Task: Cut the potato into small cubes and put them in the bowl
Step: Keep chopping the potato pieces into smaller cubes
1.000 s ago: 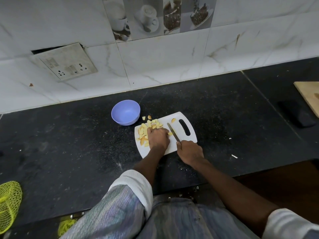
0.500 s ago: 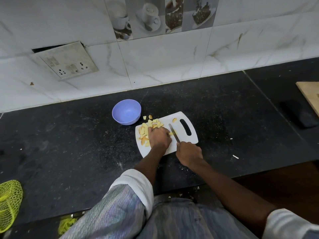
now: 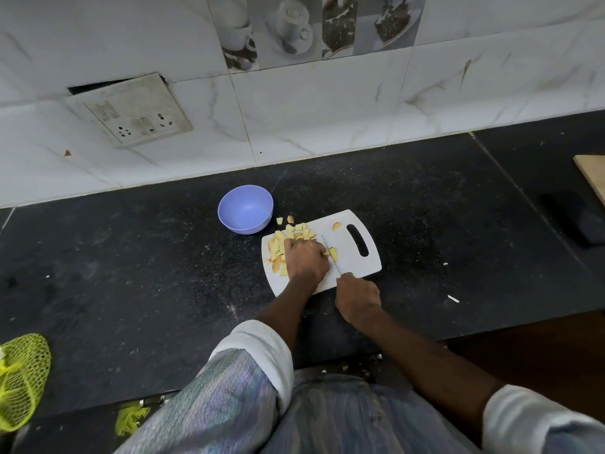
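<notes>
A white rectangular plastic cutting board (image 3: 355, 262) with a slot handle at its right end lay on the black speckled stone tabletop (image 3: 131, 273). The left hand (image 3: 306, 260) rested knuckles-up on the board, fingers curled down over the pale yellow potato piece being cut (image 3: 332, 253), which showed only at the fingertips. The right hand (image 3: 357, 294) was closed around the handle of a slim metal-bladed knife (image 3: 331, 257); the blade ran from the hand toward the far side, its edge down at the piece just right of the left fingers. Cut yellow potato cubes (image 3: 278, 249) lay heaped on the left and far parts of the board; two sat off it on the tabletop toward the bowl, and one lay near the slot. A round lilac plastic bowl (image 3: 245, 208) stood on the tabletop just beyond the far-left corner of the board, holding no visible cubes. A yellow-green mesh bag (image 3: 23, 378) lay at the near left edge.
</notes>
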